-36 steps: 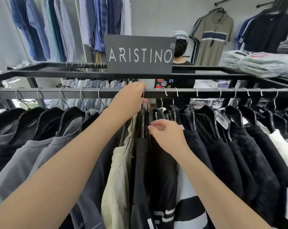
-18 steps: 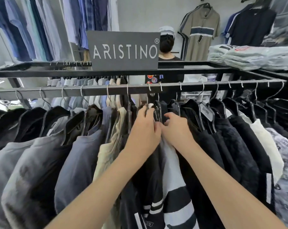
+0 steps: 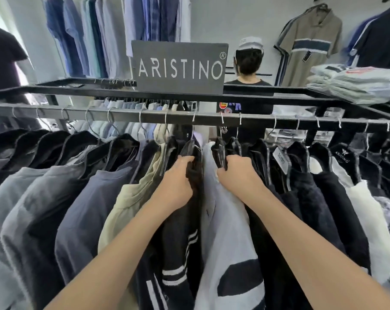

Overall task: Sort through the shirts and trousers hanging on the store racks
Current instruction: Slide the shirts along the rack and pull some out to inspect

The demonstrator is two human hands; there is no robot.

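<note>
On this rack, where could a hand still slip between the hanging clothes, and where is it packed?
Between the left hand and right hand, a gap lies open over the pale shirt. The rail is bare just right of the right hand. Grey shirts on the left and black shirts on the right hang packed.
</note>
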